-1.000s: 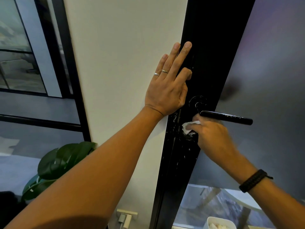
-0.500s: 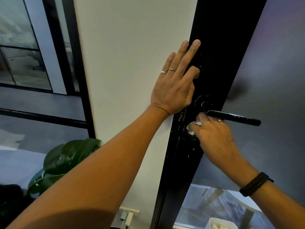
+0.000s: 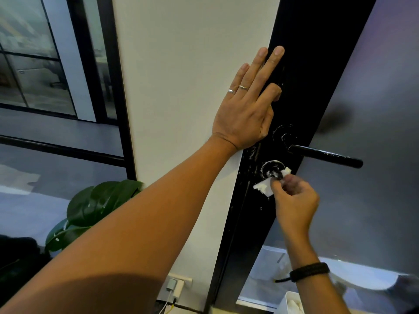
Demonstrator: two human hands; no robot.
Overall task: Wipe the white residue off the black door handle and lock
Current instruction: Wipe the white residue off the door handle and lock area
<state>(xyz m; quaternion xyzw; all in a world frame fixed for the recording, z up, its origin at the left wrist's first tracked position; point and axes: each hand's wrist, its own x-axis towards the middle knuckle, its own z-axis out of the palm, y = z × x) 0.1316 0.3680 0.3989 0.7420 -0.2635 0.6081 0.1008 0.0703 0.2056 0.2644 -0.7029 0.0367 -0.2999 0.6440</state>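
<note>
The right hand (image 3: 294,200), low and right of the middle of the frame, is pinched shut on a small white wipe (image 3: 264,188). It has slid down and back a little, so now you can see the round lock (image 3: 273,169) that it was covering a moment ago. The wipe touches the lock's lower edge. The lock has white marks around its ring, so I think it needs more rubbing. Just above it, the handle (image 3: 326,156) sticks out to the right, with white specks along it and on its round base, so that part looks not done yet. The left hand (image 3: 247,109) is flat and open, holding nothing, pressed on the white wall (image 3: 181,64) and the black door frame (image 3: 301,64) in the upper middle, the same as before. The whole view has shifted a bit since the earlier frame. A green plant (image 3: 90,207) sits at the lower left.
</note>
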